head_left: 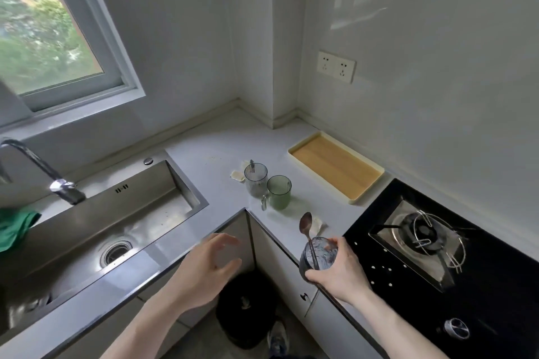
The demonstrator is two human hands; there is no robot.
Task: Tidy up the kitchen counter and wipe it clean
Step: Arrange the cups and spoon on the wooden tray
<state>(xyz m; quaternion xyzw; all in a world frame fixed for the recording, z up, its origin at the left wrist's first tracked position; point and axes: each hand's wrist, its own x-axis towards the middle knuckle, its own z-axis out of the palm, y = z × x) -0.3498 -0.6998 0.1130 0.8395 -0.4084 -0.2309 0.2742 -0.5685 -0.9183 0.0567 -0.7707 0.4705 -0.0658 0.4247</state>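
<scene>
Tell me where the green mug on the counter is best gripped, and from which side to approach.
A judgement: take the green mug by its handle, which juts toward the counter's front edge on the sink side. Come from that near side with the empty left hand. The clear ribbed mug stands close behind it, so an approach from the back is crowded. It stands upright, so a level lift should do.
</scene>
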